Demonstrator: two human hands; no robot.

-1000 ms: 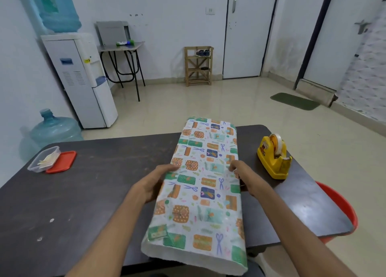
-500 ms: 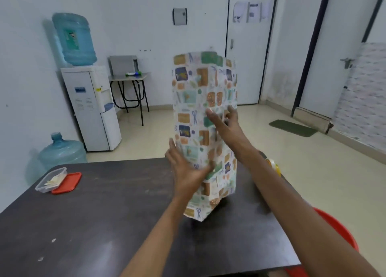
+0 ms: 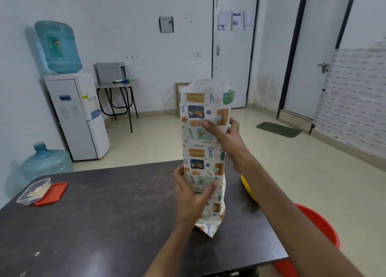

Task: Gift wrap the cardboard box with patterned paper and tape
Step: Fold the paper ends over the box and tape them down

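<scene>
Step in hand: the patterned paper (image 3: pixel 205 151) is formed into a sleeve and stands on end in the centre of the frame. Its lower end rests on the bench (image 3: pixel 104 224) and its open upper end shows the white inner face. The cardboard box is not visible; judged to be inside the sleeve, position unconfirmed. No tape can be made out on the paper.

Left hand (image 3: pixel 192 199): grips the lower part of the sleeve, fingers curled round its left edge and thumb across the front. Right hand (image 3: pixel 227 138): holds the upper part, one finger laid across the front and thumb at the right edge. The lower end is creased to a point and is not folded flat.

Judgement: the wrap round the body appears done and the ends are outstanding. The next move calls for settling the box toward one end, folding the flaps square and freeing one hand for tape. The yellow tape dispenser (image 3: pixel 246 188) sits at centre right, mostly hidden behind the right forearm, so that arm must withdraw first. The tall sleeve is likely to topple if released.

Change noted: one second ago the sleeve lay flat on the bench with a hand on either side and the dispenser in full view. Half a second ago it was already upright, with the left hand spread open against it; that hand now grips.

Also present: a clear container (image 3: pixel 34 191) with a red lid (image 3: pixel 52 194) at lower left, and a red tub (image 3: pixel 319 224) at lower right.
</scene>
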